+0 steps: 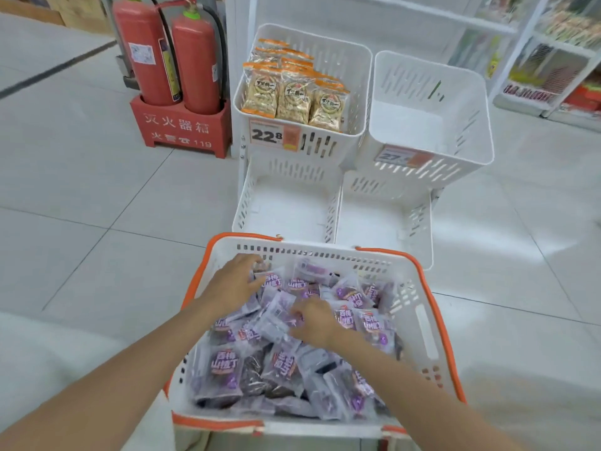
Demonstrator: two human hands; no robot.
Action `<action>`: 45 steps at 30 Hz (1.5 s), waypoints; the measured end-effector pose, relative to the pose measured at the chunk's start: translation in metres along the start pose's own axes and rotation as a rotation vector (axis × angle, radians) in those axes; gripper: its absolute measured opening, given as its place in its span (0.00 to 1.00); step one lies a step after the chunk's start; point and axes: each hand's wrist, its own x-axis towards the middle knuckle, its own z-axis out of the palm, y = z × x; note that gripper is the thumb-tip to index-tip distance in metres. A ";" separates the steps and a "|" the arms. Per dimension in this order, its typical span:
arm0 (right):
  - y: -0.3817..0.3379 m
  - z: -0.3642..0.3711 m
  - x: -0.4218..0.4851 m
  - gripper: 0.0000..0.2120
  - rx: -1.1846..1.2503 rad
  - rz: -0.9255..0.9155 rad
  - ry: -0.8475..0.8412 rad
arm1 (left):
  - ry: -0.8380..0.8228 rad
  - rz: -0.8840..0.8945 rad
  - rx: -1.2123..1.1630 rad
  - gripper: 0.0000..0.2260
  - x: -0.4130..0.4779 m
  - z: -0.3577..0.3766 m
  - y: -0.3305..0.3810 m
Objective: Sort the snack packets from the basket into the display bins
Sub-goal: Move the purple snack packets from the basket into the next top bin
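Note:
A white basket with an orange rim (422, 323) stands in front of me, filled with several purple snack packets (224, 369). My left hand (234, 283) reaches into the basket's far left part, fingers curled over packets there. My right hand (313, 320) lies in the middle of the heap, fingers curled onto packets; the grip itself is blurred. Beyond the basket stand white display bins: the upper left bin (354, 92) holds several orange-topped packets (292, 96), the upper right bin (455, 125) and the two lower bins (286, 206) (383, 219) show bare bottoms.
Two red fire extinguishers (169, 56) in a red box stand left of the bins. White shelving with goods (553, 60) rises at the right. Grey tiled floor surrounds everything.

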 end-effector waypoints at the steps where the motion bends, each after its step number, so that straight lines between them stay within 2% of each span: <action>1: -0.001 0.002 -0.002 0.05 0.047 -0.002 0.040 | -0.022 0.009 -0.010 0.16 -0.001 0.003 0.001; 3: -0.001 -0.008 -0.006 0.10 0.260 0.043 0.077 | -0.077 0.014 -0.072 0.16 -0.001 0.008 0.006; 6: -0.003 -0.041 -0.014 0.09 0.587 0.139 0.193 | -0.252 0.018 -0.211 0.24 -0.005 0.015 0.024; 8: -0.008 -0.061 -0.020 0.11 0.932 0.199 0.267 | -0.357 0.085 -0.224 0.32 -0.007 0.019 0.041; 10: -0.005 -0.076 -0.025 0.15 1.175 0.192 0.213 | -0.297 0.101 -0.239 0.35 -0.005 0.026 0.051; 11: 0.000 -0.082 -0.027 0.18 1.207 0.166 0.161 | -0.210 0.076 -0.282 0.31 -0.003 0.029 0.054; 13: 0.015 -0.090 -0.032 0.20 1.203 0.123 0.123 | -0.074 -0.033 -0.402 0.24 0.002 0.029 0.058; 14: 0.025 -0.090 -0.034 0.18 1.110 0.130 0.151 | -0.081 -0.091 -0.459 0.24 0.005 0.027 0.057; 16: 0.058 -0.082 -0.037 0.14 0.667 0.178 0.200 | -0.164 -0.148 -0.547 0.25 0.008 0.027 0.055; 18: 0.092 -0.063 -0.043 0.21 0.274 0.269 0.060 | -0.214 -0.135 -0.531 0.22 0.006 0.028 0.055; 19: 0.108 -0.051 -0.048 0.26 0.229 0.304 -0.032 | -0.231 -0.138 -0.532 0.22 0.004 0.029 0.056; 21: 0.129 -0.031 -0.054 0.35 0.265 0.306 -0.082 | -0.259 -0.141 -0.556 0.23 0.004 0.034 0.056; 22: 0.133 -0.027 -0.054 0.36 0.277 0.312 -0.024 | -0.272 -0.145 -0.567 0.23 0.004 0.036 0.056; 24: 0.136 -0.026 -0.056 0.36 0.279 0.339 0.062 | -0.285 -0.168 -0.564 0.18 0.006 0.039 0.054; 27: 0.136 -0.027 -0.062 0.31 0.297 0.379 0.001 | -0.325 -0.260 -0.669 0.13 0.011 0.043 0.051; 30: 0.133 -0.028 -0.066 0.26 0.501 0.356 0.022 | -0.314 -0.342 -0.833 0.15 0.008 0.046 0.055; 34: 0.115 -0.050 -0.067 0.24 0.876 0.293 0.163 | -0.243 -0.352 -0.824 0.14 0.008 0.049 0.057; 36: 0.100 -0.067 -0.066 0.24 1.025 0.198 0.115 | -0.268 -0.353 -0.857 0.17 0.006 0.046 0.063; 38: 0.082 -0.080 -0.063 0.23 1.081 0.105 0.060 | -0.341 -0.346 -0.975 0.27 0.004 0.044 0.072; 40: 0.063 -0.086 -0.056 0.23 1.026 0.079 0.103 | -0.427 -0.312 -1.057 0.39 0.005 0.041 0.082; 42: 0.048 -0.093 -0.049 0.25 0.894 0.082 0.216 | -0.445 -0.254 -1.003 0.46 0.011 0.038 0.092; 45: 0.044 -0.115 -0.044 0.33 0.918 0.072 0.278 | -0.353 -0.208 -0.837 0.46 0.021 0.025 0.104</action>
